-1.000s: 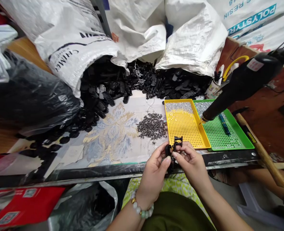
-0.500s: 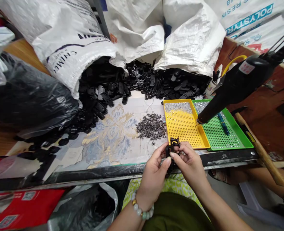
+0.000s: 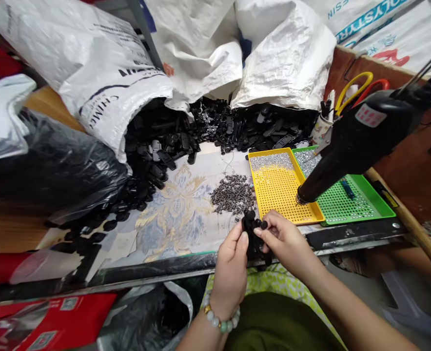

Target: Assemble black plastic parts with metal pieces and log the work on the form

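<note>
Black assembly (image 3: 251, 238) is gripped by left hand (image 3: 233, 263) and right hand (image 3: 285, 240) | yellow tray (image 3: 276, 195) is placed at its one o'clock

one left hand (image 3: 233, 261) and one right hand (image 3: 284, 239) on black parts (image 3: 251, 239), number unclear, at the near edge of the tabletop (image 3: 201, 229); toward its right end, one yellow tray (image 3: 274, 195) and one green tray (image 3: 382, 204); one blue tool (image 3: 347, 188) in the latter; one cup (image 3: 319, 129); three white sacks (image 3: 286, 58) along the far edge.
</note>
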Motion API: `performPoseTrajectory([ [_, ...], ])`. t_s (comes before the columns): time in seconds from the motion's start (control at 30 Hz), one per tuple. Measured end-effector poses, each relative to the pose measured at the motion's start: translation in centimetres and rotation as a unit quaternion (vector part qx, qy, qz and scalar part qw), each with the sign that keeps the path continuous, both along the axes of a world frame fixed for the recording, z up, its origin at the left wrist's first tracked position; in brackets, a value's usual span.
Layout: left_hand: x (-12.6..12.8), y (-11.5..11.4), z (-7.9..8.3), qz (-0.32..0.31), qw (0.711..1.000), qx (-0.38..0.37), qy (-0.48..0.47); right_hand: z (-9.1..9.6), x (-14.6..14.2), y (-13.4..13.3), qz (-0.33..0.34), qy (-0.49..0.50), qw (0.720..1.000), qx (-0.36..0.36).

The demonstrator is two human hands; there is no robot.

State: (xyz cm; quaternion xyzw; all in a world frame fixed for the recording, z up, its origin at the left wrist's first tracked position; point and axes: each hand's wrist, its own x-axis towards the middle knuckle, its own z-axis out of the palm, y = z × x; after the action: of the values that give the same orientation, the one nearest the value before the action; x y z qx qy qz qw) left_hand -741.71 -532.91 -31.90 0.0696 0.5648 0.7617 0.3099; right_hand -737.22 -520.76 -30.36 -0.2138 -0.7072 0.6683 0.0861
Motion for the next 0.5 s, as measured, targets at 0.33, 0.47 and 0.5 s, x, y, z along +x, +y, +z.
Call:
performPoseTrajectory([
  [0.33,-0.5,0.4,0.7,-0.017,0.999,0.016,-0.025,-0.4,-0.4,0.9,0.061,-0.009,0.997,-0.048],
  [0.47,-0.6,0.6,0.7,-0.017,1.000,0.004,-0.011,-0.3,-0.6,0.0,0.023,0.002,0.995,0.097],
  [0.5,-0.6,0.7,0.8,-0.017,1.000,0.001,-0.003,-0.3,-0.6,-0.2,0.018,0.007,0.992,0.127],
])
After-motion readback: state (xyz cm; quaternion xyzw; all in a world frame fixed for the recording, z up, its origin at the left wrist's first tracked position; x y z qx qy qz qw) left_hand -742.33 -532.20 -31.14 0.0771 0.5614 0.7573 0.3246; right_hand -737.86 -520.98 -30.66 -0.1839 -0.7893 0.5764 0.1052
